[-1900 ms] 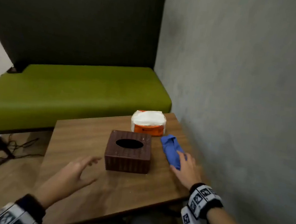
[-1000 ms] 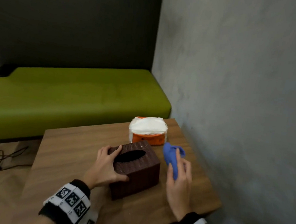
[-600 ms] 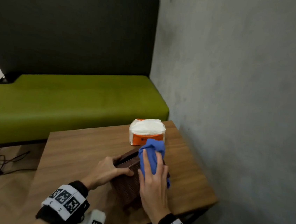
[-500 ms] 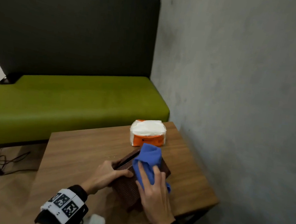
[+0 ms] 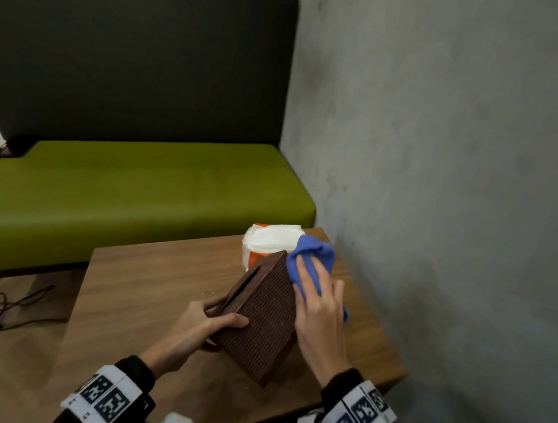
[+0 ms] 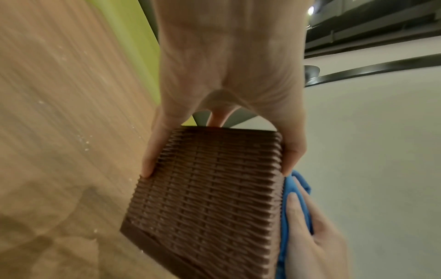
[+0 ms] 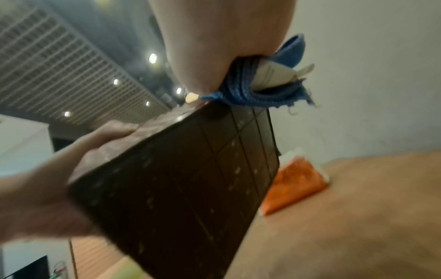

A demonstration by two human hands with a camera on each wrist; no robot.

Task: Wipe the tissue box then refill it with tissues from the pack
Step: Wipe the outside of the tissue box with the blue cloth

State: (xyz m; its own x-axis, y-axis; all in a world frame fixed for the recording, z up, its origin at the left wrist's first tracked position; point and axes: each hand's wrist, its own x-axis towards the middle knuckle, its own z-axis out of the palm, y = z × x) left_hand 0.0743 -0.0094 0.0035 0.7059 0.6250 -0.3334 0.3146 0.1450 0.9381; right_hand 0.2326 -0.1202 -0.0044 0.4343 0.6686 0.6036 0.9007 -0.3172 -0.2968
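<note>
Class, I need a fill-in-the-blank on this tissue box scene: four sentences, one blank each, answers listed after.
1. The left hand grips the brown tissue box, which is ____ rather than flat on the table.
2. The right hand presses a ____ cloth against the box.
3. The tissue pack has an ____ wrapper.
4. Behind the table is a ____ bench seat.

Answers: tilted; blue; orange; green

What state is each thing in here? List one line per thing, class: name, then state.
tissue box: tilted, lifted off the table, no tissue showing
blue cloth: bunched, pressed against the box's side
tissue pack: lying on the table, white tissues showing on top
left hand: grips the box
right hand: presses the cloth, fingers straight
</note>
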